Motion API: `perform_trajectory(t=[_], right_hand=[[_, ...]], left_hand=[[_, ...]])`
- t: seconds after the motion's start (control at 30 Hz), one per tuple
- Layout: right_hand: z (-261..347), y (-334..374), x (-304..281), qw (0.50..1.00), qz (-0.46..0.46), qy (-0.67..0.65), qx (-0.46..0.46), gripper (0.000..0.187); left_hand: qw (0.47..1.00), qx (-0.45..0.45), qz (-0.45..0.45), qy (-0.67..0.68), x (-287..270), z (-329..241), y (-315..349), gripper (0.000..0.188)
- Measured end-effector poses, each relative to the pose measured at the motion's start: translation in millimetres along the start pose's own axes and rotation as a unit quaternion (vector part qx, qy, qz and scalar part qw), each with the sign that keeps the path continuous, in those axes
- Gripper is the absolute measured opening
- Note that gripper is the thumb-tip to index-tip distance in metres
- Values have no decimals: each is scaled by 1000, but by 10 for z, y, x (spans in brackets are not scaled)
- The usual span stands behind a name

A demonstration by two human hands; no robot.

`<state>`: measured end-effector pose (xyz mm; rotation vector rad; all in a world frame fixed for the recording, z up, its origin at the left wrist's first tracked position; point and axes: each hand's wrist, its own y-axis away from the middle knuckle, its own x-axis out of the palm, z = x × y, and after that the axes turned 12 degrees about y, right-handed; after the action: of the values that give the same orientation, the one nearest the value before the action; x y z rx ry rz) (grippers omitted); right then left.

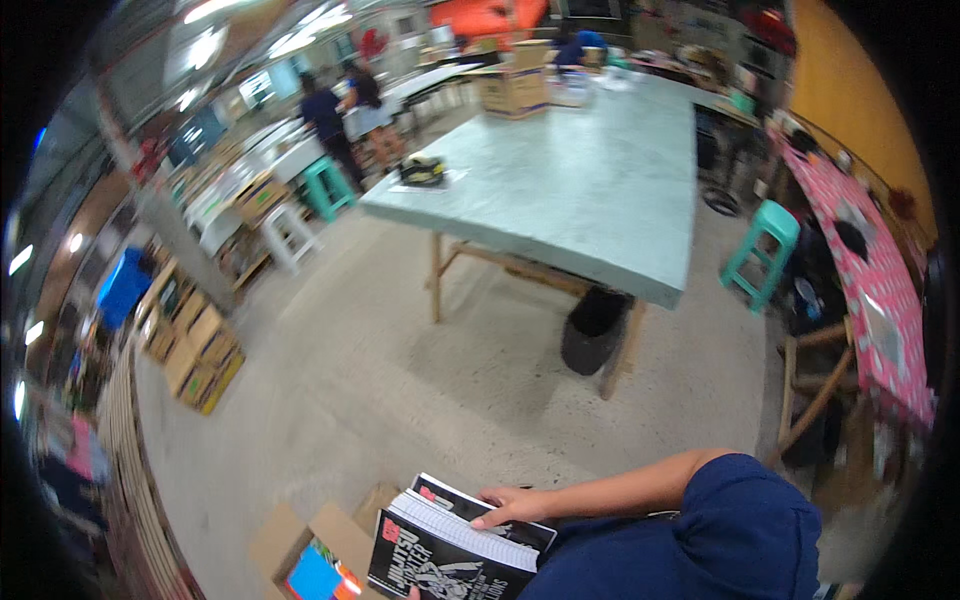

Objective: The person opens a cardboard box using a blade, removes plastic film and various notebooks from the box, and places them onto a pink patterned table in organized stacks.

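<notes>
At the bottom middle I hold black-covered books [450,565] with pale drawings and red-and-white lettering on the front. A white ribbed strip, which looks like page edges or binding, runs between the front cover and another black cover behind it. My right hand [512,507] reaches in from the right and is closed on the upper part, thumb on the white strip. Of my left hand [413,593], only a fingertip shows at the lower edge, against the front cover; the rest is out of frame. Beside the books stands an open cardboard box [280,540] with a blue item [315,575] inside.
Ahead is a large pale green table [560,170] with a carton [513,90] on it. A black bin [597,330] stands underneath. Cartons [200,345] are stacked left; a green stool [763,255] and pink-covered table [880,270] are right. People [325,120] stand far back.
</notes>
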<state>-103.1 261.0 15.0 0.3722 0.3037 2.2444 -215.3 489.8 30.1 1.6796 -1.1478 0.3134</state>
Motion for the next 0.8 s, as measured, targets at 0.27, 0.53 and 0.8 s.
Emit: perform_trajectory(t=[0.27, 0.53, 0.8], right_hand=[[-288, 1402, -114, 954, -278, -107, -34, 58], [-925, 3429, -1173, 799, -556, -199, -112, 71], [-1373, 5852, -2350, 659, -704, -230, -127, 55]], left_hand=[[942, -262, 135, -160, 899, 345, -281, 60], [838, -345, 298, -299, 2746, 2748, -419, 49], [705, -513, 315, -376, 4032, 5752, 189, 45]])
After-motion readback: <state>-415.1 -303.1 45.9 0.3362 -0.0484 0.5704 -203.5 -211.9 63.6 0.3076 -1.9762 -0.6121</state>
